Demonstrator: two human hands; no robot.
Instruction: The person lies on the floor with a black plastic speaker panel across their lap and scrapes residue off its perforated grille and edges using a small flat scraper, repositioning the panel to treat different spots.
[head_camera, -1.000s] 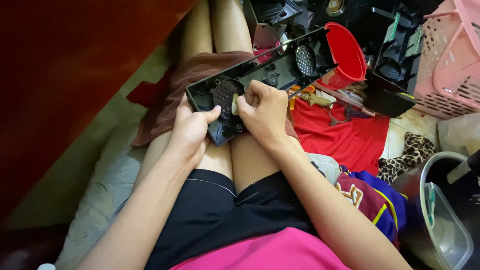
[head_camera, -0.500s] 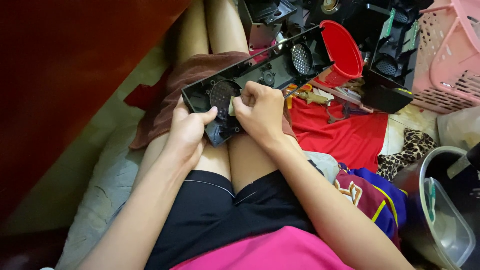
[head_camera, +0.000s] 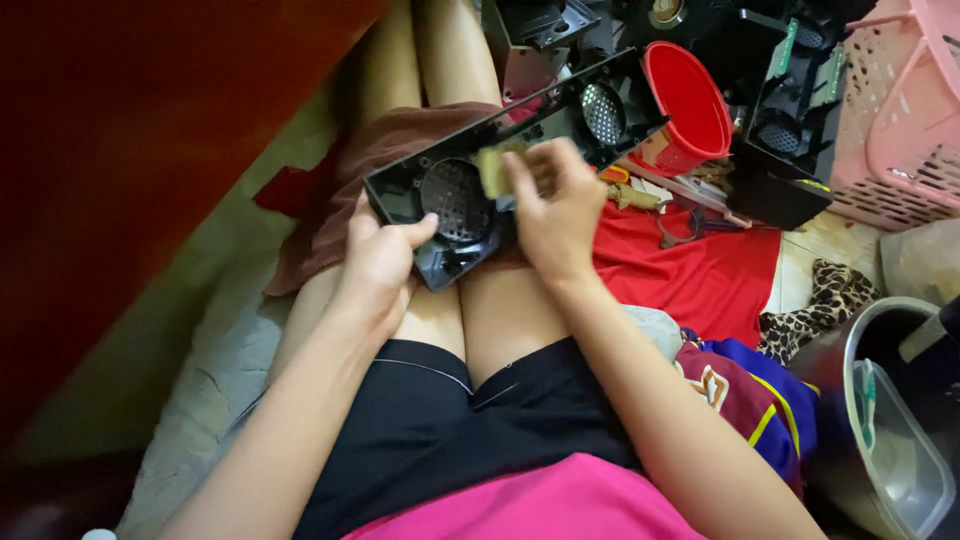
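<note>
Right hand (head_camera: 550, 205) has slid up the panel (head_camera: 520, 150), seemingly pinching a pad (head_camera: 492, 170).

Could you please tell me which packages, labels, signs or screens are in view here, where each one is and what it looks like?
No packages, signs or screens show.
Crest: on the maroon and blue shirt right of the thighs; shield shape, white and maroon, too blurred to say more.
Small yellow piece: at the right hand, over the black panel on the lap; blurred, cannot tell if it is a label.
Left hand: grips the panel's near end.
</note>
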